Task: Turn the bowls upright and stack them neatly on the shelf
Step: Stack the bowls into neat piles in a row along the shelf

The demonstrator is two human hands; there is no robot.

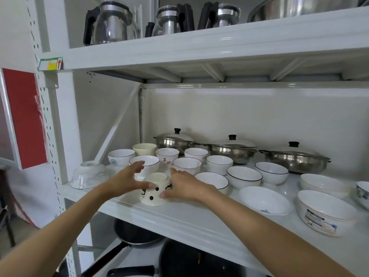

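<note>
A cream bowl with black dots (154,193) stands upside down near the front edge of the white shelf (199,218). My left hand (127,179) touches its left side with the thumb, the fingers spread above it. My right hand (184,185) rests on its right side with the fingers bent round the wall. A second upturned bowl with grey marbling (88,174) lies at the shelf's far left. Several white bowls stand upright behind, among them a black-rimmed bowl (244,176) and one with red characters (166,156).
Three lidded steel pans (295,158) line the back of the shelf. Wider bowls (325,211) sit at the right. Glass kettles (111,23) stand on the shelf above, dark frying pans (137,232) below. A slanted white brace (117,124) crosses the left rear corner.
</note>
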